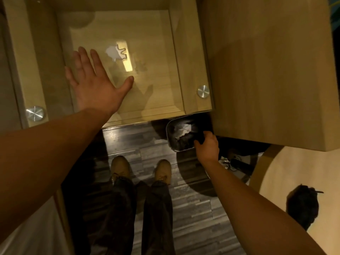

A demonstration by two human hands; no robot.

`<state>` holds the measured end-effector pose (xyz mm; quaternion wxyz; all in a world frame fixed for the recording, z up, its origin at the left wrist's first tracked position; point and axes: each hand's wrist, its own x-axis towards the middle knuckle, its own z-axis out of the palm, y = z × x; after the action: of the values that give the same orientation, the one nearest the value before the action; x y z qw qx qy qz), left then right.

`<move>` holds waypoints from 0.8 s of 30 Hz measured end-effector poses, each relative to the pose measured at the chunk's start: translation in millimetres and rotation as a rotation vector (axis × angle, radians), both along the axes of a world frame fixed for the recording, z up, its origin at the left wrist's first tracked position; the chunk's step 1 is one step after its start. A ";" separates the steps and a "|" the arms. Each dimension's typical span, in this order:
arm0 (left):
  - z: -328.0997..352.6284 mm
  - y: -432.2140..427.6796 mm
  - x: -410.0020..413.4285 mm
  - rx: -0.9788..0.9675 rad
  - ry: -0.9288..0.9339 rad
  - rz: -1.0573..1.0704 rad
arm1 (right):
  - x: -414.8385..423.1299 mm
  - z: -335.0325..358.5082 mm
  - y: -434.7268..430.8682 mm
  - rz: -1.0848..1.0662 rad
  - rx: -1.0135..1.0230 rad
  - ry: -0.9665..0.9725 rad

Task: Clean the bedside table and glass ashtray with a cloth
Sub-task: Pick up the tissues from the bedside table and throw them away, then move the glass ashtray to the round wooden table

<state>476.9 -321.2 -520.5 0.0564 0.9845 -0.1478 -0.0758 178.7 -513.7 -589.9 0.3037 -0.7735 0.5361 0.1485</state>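
Note:
The bedside table (191, 52) is light wood with a glass top held by round metal studs (203, 91). My left hand (95, 80) lies flat on the glass with its fingers spread. Below the table's front right corner, a dark waste bin (170, 129) with crumpled white paper inside stands on the floor. My right hand (207, 146) reaches over the bin's right rim, and its fingers curl round a small dark object (199, 138). It is too dark to tell what that object is. I see no cloth and no clear glass ashtray.
A tall light wooden panel (266, 70) stands close on the right and overhangs the bin. A round pale table (287, 172) with a dark bundle (301, 205) on it sits at the lower right. My shoes (120, 166) are on the grey plank floor (193, 208).

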 end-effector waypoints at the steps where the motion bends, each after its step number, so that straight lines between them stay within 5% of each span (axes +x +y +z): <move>1: 0.6 0.0 0.1 0.000 0.001 0.000 | 0.3 6.3 1.3 -0.002 0.002 -0.036; 13: 15.5 1.9 5.3 -0.047 0.119 0.004 | 99.1 141.2 36.7 0.172 0.089 -0.444; 24: 90.3 47.2 62.5 -0.532 0.266 0.127 | 279.8 201.7 71.7 0.335 0.033 -0.538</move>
<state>539.5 -274.0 -430.2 0.3359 0.9238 -0.0920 -0.1591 458.5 -442.0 -388.2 0.4183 -0.8576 0.2992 -0.0050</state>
